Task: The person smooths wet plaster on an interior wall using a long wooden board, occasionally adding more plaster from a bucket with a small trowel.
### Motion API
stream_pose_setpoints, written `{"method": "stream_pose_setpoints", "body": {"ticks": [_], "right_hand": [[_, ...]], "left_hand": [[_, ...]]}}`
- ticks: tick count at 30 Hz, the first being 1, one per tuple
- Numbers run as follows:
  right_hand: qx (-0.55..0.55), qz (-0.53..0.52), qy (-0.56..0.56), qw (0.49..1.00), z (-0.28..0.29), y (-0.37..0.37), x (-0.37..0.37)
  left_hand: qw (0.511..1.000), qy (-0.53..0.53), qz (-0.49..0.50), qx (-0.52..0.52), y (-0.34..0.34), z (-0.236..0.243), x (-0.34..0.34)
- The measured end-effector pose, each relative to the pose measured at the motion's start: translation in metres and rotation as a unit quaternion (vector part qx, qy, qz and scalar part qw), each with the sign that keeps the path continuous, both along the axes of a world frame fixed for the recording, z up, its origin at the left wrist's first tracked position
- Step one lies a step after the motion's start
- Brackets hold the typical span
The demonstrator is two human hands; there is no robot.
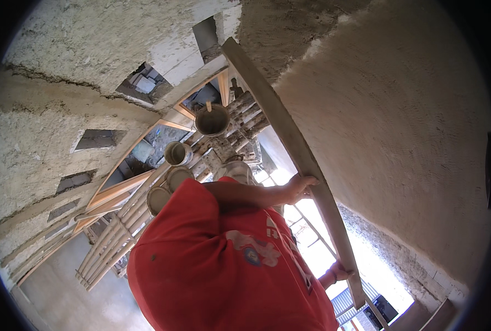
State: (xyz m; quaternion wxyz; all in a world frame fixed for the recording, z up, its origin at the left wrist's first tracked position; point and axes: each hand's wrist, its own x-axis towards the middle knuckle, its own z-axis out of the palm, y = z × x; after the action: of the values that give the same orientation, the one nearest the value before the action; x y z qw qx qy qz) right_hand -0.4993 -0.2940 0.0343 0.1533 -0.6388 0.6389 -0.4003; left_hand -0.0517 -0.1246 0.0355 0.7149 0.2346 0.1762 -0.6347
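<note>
A long, mortar-smeared straightedge board [289,129] runs at a slant from the upper middle down to the lower right, alongside the brown plastered wall [389,127]. My left arm, in a red sleeve, reaches across to it. My left hand [299,190] is closed on the board's near edge around mid-length. Lower down, close to the bottom end, my right hand [341,271] also grips it, its fingers partly hidden by the board. Whether the board touches the wall cannot be told.
Bamboo scaffolding [115,243] and wooden poles lie below on the left. A dark mortar bucket [212,120] and a pale bucket [177,154] stand on planks. The rough left wall [47,105] has several square openings. Bright light enters at the lower right.
</note>
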Motion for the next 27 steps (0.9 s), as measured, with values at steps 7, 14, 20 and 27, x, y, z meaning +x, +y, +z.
{"method": "stream_pose_setpoints", "body": {"ticks": [7, 14, 20, 27], "right_hand": [[0.010, 0.008, -0.052, 0.999, -0.025, -0.001, -0.034], [0.019, 0.034, -0.092, 0.995, -0.066, -0.006, -0.053], [0.019, 0.107, -0.121, 0.987, -0.098, -0.029, -0.032], [0.067, 0.129, 0.188, 0.971, -0.092, -0.068, 0.068]], "left_hand": [[0.995, -0.007, 0.100, 0.013, 0.015, 0.004, 0.053], [0.985, -0.010, 0.076, 0.152, 0.023, -0.076, 0.015], [0.988, -0.030, 0.050, 0.141, 0.004, -0.133, 0.026], [0.983, -0.096, 0.073, 0.138, -0.050, -0.191, 0.101]]}}
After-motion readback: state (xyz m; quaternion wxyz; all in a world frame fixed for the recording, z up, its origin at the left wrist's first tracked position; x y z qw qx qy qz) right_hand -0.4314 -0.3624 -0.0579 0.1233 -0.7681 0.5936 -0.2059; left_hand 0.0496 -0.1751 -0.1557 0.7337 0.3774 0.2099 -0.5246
